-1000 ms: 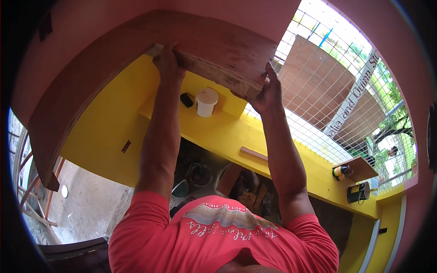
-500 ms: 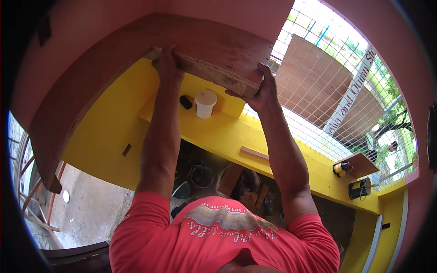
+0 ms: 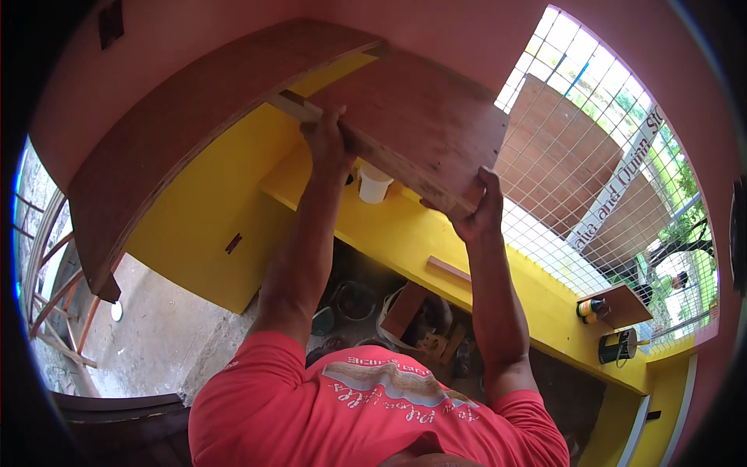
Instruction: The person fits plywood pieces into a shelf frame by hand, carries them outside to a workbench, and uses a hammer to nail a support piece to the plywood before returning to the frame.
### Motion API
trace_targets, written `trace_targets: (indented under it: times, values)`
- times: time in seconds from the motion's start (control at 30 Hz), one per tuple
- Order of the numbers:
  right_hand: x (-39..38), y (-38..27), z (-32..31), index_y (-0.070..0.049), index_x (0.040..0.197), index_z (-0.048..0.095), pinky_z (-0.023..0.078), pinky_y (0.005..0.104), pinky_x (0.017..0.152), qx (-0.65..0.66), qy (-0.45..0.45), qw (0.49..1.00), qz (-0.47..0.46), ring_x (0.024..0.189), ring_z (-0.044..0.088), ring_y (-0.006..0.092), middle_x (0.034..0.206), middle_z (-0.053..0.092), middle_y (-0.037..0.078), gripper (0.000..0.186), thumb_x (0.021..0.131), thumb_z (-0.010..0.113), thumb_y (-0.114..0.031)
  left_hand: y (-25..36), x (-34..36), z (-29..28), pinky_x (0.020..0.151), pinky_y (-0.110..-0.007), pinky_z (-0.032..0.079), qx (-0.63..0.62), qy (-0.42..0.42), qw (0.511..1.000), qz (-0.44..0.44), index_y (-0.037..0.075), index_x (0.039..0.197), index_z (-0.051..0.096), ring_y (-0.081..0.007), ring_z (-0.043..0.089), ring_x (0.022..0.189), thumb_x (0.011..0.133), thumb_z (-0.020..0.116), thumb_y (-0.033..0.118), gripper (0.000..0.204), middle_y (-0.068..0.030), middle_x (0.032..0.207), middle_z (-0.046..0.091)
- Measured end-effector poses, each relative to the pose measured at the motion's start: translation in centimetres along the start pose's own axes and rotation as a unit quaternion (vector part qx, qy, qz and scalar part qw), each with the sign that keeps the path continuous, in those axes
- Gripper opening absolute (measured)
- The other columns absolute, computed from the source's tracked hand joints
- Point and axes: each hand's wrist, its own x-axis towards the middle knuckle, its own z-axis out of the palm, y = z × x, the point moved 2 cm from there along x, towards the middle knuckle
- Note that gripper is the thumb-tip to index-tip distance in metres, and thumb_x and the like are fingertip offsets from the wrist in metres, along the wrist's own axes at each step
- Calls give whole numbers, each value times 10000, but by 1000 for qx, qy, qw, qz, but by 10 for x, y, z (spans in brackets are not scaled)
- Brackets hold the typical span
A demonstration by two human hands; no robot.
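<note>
Both hands grip the near edge of a reddish-brown wooden panel (image 3: pixel 424 113) with a thick, bare-wood front edge, raised above the yellow counter. My left hand (image 3: pixel 327 142) is closed round its left part, beside a pale wood strip that sticks out to the left. My right hand (image 3: pixel 481 206) clasps the right front corner, thumb on the side and fingers underneath. To the left runs a long brown shelf board (image 3: pixel 187 101) along the pink wall; a wedge of yellow shows between it and the panel. The panel's far edge lies against or close to the wall; I cannot tell which.
Below the panel, a white bucket (image 3: pixel 374 185) stands on the yellow counter (image 3: pixel 381 233), with a wood strip (image 3: pixel 449 268) farther right. A dark bottle (image 3: pixel 591 309) and a paint can (image 3: pixel 617 346) sit near the wire-mesh window (image 3: pixel 576 156). Tools and wood scraps lie on the floor beneath.
The panel has shifted right and toward me in the picture with both hands on it. A gap has opened between it and the long shelf board. My view has also shifted slightly.
</note>
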Motion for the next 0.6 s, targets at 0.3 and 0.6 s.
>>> trace_targets:
  times: [0.3,0.6]
  values:
    - [-133,80,-106,-43,1393,397,572,607,786,30,80,991,102,1136,587,422,1327,539,199,676,838,637,-346,-31,-116,-129,927,-434,509,-6,-23,999,-30,94,1312,322,-231,523,1109,825,606,45,565,-96,1190,455]
    - [-324,124,-166,-74,1376,402,537,689,747,57,73,954,284,1111,582,450,1266,559,181,673,790,701,-214,-34,-359,-255,991,-458,478,81,144,979,-118,53,1356,422,-295,560,1171,847,611,186,559,-130,1267,536]
